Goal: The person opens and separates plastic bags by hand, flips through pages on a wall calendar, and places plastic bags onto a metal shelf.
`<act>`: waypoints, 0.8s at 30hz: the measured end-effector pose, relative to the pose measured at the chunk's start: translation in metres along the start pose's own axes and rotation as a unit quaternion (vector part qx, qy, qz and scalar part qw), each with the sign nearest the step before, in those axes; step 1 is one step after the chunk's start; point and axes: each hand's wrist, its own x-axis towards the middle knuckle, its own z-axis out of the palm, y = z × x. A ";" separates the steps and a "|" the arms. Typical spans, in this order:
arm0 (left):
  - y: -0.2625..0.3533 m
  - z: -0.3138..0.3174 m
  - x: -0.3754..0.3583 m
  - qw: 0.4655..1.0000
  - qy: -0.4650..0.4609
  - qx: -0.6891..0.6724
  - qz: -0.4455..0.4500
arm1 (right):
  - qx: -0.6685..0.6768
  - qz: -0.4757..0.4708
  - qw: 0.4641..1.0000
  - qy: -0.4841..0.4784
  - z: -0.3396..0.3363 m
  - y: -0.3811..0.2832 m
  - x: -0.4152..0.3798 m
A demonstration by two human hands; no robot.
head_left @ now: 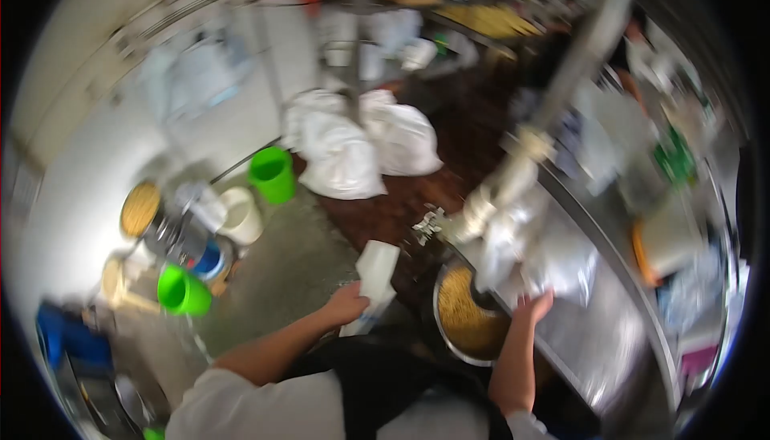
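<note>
My left hand [347, 305] is closed on a flat white object [378, 270], perhaps a sheet or a packet, held upright in front of my dark apron. Blur hides its details. At the metal counter, my right hand [534, 307] has its fingers apart, close to a clear plastic bag [559, 263] on the counter; whether they touch cannot be told. Between my hands, lower down, stands a round metal pot [439, 324] with a yellowish grainy content [464, 312].
Two green buckets [273, 175] [184, 291] and a white bucket [241, 215] stand at the left. White sacks [341, 155] lie on the floor ahead. A metal counter [593, 344] runs along the right, with a post rising beside it. Part of another person shows at the upper right.
</note>
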 end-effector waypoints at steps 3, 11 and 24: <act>0.016 -0.026 -0.010 0.998 0.029 0.064 -0.005 | -0.123 -0.090 0.987 -0.058 -0.007 0.049 -0.055; 0.022 -0.063 -0.013 0.953 -0.204 -0.204 0.095 | -0.207 0.107 0.793 -0.563 0.030 0.091 -0.258; -0.033 -0.070 -0.026 0.967 -0.174 -0.164 0.095 | -0.261 0.041 0.803 -0.534 0.064 0.110 -0.385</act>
